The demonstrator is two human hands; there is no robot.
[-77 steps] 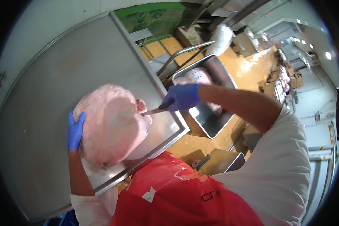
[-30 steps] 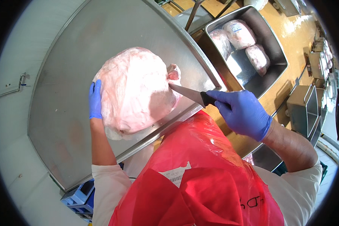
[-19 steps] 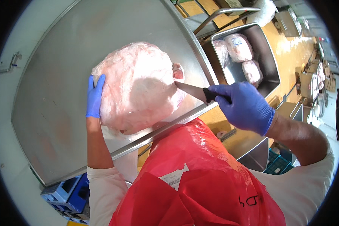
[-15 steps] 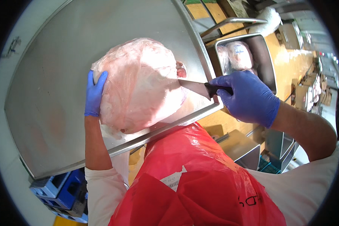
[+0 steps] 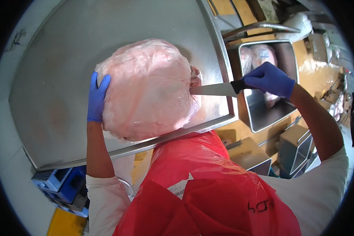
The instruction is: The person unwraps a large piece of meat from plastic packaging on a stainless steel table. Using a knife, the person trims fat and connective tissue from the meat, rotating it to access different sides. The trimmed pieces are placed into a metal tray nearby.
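A large pale slab of fat-covered meat (image 5: 147,90) lies on a metal table (image 5: 63,78). At its left edge, my blue-gloved left hand (image 5: 97,96) holds the side, thumb on top; its other fingers are partly hidden. My right hand (image 5: 272,80), also gloved in blue, is closed around the black handle of a knife (image 5: 214,89). The blade points left and its tip meets the right edge of the meat, just below a dark red patch (image 5: 196,76). Whether the tip is inside the meat, I cannot tell.
A raised rim (image 5: 220,51) borders the table. To the right, a deep metal bin (image 5: 263,120) holds wrapped meat pieces (image 5: 263,55). Metal boxes (image 5: 293,147) stand below it. Blue crates (image 5: 65,187) are stacked at lower left. My red apron (image 5: 192,157) touches the near table edge.
My right hand has moved right and slightly up with the knife, so more of the blade shows. My left hand stays at the meat's left edge. The view has shifted slightly.
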